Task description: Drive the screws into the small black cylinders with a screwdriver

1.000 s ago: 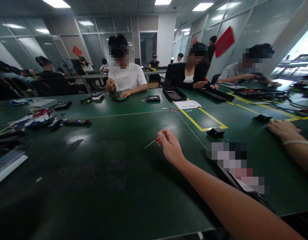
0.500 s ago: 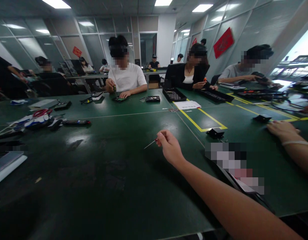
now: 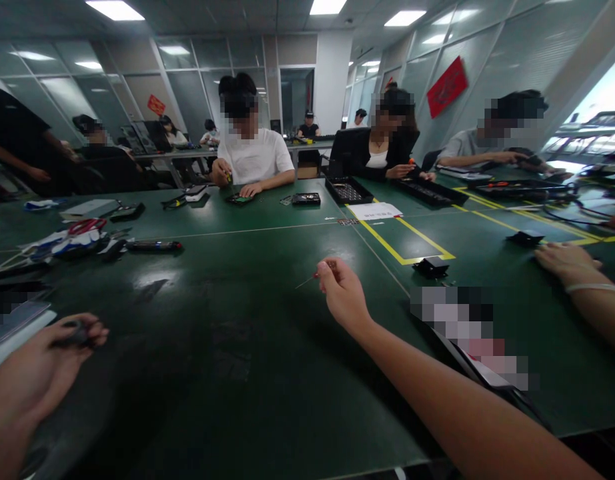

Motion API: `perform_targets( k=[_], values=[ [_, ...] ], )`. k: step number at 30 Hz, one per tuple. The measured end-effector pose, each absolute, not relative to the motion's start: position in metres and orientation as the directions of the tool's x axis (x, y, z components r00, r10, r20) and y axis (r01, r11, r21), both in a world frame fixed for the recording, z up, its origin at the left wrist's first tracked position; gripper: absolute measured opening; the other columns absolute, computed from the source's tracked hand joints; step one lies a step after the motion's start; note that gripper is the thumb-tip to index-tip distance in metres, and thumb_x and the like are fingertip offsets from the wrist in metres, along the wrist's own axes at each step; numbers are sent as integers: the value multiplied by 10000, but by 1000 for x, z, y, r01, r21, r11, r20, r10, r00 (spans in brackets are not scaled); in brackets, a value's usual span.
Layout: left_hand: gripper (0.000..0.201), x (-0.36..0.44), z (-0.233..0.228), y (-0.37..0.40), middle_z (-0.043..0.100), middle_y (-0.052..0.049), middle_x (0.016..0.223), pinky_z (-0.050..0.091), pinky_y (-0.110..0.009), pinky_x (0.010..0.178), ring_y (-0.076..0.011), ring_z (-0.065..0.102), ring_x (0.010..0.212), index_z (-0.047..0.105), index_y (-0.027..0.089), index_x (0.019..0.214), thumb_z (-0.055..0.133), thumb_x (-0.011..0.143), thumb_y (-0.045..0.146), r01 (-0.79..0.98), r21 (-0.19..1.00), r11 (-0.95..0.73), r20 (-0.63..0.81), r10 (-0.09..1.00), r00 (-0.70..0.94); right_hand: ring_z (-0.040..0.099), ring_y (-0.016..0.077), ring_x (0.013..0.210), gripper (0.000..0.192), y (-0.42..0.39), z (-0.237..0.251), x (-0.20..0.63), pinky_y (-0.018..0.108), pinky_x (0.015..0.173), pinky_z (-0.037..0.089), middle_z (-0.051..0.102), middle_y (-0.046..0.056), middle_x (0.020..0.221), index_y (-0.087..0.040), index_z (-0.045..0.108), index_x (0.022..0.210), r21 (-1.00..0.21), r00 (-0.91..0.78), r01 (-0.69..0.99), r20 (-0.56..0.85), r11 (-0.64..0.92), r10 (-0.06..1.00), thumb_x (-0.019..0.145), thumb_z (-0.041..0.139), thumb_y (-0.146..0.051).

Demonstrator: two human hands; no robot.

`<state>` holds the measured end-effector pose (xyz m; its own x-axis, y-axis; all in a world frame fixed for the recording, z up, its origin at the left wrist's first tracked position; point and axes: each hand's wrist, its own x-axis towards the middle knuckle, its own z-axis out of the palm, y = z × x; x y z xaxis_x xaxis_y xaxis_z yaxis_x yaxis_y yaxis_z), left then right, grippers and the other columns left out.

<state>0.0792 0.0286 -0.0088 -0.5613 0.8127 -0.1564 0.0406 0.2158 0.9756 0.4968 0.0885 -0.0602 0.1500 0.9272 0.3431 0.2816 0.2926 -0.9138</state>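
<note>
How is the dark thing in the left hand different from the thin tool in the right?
The dark thing looks stubby, but the thin tool looks slim and straight. The dark thing seems blackish; the thin tool shows some red. Both are being held.

A broad dark-green tabletop (image 3: 277,387), crossed by pale seams, bears the lot. Toward ten o'clock sits a tangled heap (image 3: 72,237) of red, white and blue items; just beside it, at eleven, a dark pen-shaped tool (image 3: 154,246). Straight at twelve — near the far edge — lies a flat black unit (image 3: 306,199). Between twelve and one, a white paper sheet (image 3: 374,211) overlaps yellow tape (image 3: 383,243); a black bracket (image 3: 431,268) stands at one, a second black piece (image 3: 524,238) at two.
</note>
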Motion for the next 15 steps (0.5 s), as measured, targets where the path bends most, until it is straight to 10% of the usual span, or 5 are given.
perform_targets(
  k=[11, 15],
  values=[
    [124, 240, -34, 122, 574, -42, 746, 391, -277, 692, -183, 521, 756, 598, 157, 750, 495, 693, 195, 19, 1000, -24, 25, 999, -20, 634, 193, 797, 291, 94, -66, 499, 346, 742, 493, 673, 40, 903, -215, 616, 1152, -915, 184, 266, 357, 304, 916, 940, 554, -405],
    [178, 285, -56, 139, 590, -24, 857, 410, -298, 784, -190, 538, 848, 604, 175, 892, 572, 721, 210, 216, 966, -144, 133, 989, 64, 568, 169, 662, 300, 90, -61, 500, 320, 649, 439, 628, 3, 747, -204, 660, 966, -892, 183, 352, 363, 284, 914, 933, 568, -488]
  ],
)
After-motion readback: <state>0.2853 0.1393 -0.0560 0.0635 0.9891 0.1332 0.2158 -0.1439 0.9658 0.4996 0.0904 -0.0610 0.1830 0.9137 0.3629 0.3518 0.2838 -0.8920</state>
